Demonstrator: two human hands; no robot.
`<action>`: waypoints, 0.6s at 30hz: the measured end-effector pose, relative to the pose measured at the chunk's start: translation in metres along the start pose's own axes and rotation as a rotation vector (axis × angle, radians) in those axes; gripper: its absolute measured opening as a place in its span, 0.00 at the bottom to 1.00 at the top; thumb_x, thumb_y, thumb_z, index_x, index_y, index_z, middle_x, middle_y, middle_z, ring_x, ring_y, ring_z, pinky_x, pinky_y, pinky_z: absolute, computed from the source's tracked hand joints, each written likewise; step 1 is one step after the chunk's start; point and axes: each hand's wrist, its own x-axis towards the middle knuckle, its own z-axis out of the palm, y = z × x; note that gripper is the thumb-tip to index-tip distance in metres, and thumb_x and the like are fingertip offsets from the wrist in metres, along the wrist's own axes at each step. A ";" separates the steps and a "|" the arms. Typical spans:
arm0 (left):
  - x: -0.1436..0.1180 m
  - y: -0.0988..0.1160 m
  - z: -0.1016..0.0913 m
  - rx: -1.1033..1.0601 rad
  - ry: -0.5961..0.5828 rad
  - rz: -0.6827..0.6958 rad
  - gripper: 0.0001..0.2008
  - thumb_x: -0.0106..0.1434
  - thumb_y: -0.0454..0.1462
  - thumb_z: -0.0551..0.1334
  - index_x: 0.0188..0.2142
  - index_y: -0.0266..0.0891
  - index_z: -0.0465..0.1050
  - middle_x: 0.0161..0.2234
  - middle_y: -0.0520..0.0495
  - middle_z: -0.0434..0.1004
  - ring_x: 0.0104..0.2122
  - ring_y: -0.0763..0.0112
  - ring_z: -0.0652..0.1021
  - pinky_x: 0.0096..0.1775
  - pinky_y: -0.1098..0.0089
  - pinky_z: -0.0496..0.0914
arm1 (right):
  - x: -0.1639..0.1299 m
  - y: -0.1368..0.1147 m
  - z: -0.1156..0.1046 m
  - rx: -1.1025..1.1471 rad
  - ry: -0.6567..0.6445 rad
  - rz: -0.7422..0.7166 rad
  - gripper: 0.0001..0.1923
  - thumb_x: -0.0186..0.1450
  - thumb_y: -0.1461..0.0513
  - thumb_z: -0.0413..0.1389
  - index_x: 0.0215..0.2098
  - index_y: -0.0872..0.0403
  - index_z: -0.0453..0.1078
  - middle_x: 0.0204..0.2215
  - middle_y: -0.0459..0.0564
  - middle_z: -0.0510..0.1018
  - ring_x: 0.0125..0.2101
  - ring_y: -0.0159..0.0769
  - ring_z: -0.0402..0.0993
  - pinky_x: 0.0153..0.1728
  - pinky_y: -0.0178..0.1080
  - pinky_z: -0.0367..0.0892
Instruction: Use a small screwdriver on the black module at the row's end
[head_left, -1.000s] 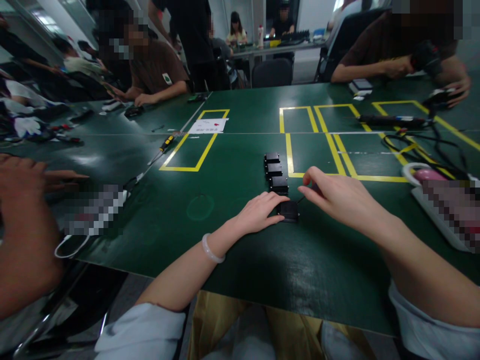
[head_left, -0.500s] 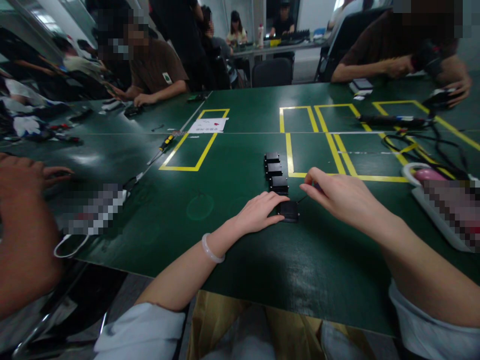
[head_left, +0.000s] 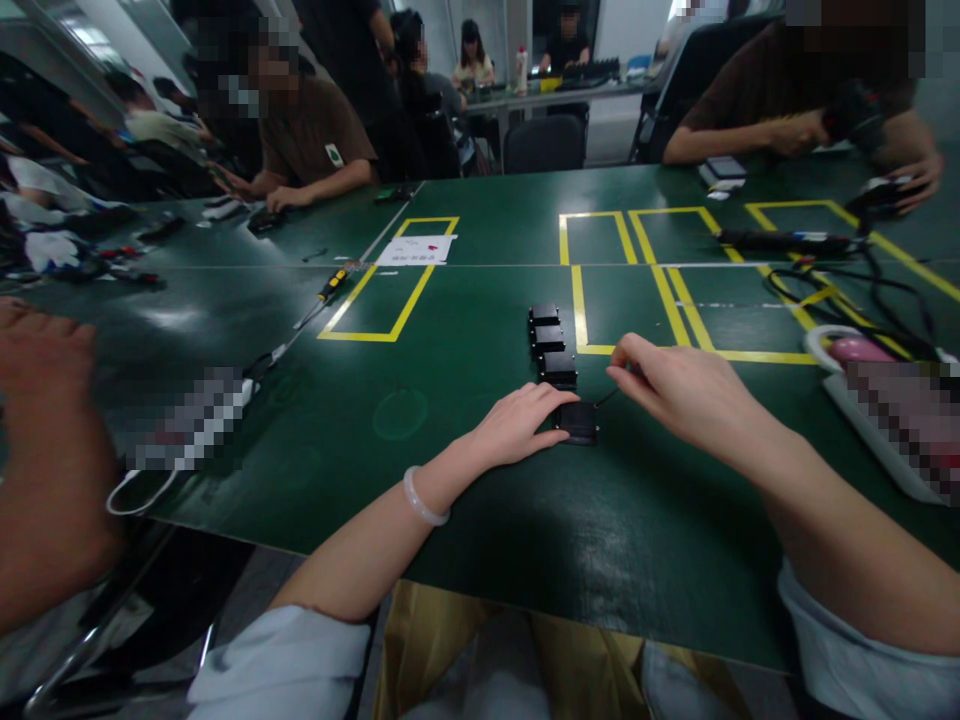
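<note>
My left hand (head_left: 514, 428) holds a small square black block (head_left: 580, 424) flat on the green table, its thumb and fingers closed on the near and far sides. My right hand (head_left: 664, 385) is closed in a pinch around a thin dark rod (head_left: 607, 397), perhaps a hex key. The rod's tip meets or nearly meets the block's right side, where a small shiny screw or pin shows; most of the tool is hidden in my fingers. Just beyond, several similar black blocks (head_left: 548, 338) stand in a row with small shiny pins at their sides.
Yellow tape outlines (head_left: 397, 337) mark the green table (head_left: 480, 550). A yellow-black screwdriver (head_left: 334, 285) and a paper sheet (head_left: 418, 250) lie left of centre. At right are a white tray (head_left: 885, 440) and black cables (head_left: 892, 290). Another person's arm (head_left: 52, 430) rests at left; co-workers sit opposite.
My right hand has shifted very slightly to the right with the rod. My left hand and the block have stayed put. The neighbour's hand at left has drawn back leftward.
</note>
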 end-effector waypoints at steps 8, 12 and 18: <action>0.001 0.000 0.000 0.005 -0.013 -0.010 0.20 0.68 0.44 0.58 0.58 0.46 0.60 0.51 0.45 0.69 0.48 0.60 0.70 0.49 0.61 0.68 | 0.000 -0.002 -0.002 0.024 -0.019 -0.008 0.12 0.69 0.54 0.45 0.40 0.52 0.62 0.26 0.47 0.75 0.24 0.36 0.69 0.23 0.36 0.49; 0.000 0.000 -0.001 0.008 -0.014 -0.003 0.20 0.68 0.44 0.58 0.58 0.46 0.60 0.51 0.45 0.69 0.48 0.61 0.71 0.49 0.61 0.68 | 0.000 -0.001 -0.001 -0.024 -0.031 0.009 0.13 0.70 0.55 0.42 0.40 0.52 0.63 0.25 0.48 0.76 0.25 0.38 0.70 0.23 0.36 0.49; 0.000 0.000 0.000 0.000 -0.010 -0.003 0.20 0.68 0.44 0.58 0.58 0.45 0.60 0.50 0.45 0.69 0.47 0.61 0.71 0.48 0.61 0.68 | -0.001 -0.001 -0.002 0.047 -0.016 -0.016 0.10 0.68 0.57 0.45 0.43 0.52 0.62 0.26 0.47 0.76 0.24 0.35 0.69 0.23 0.36 0.50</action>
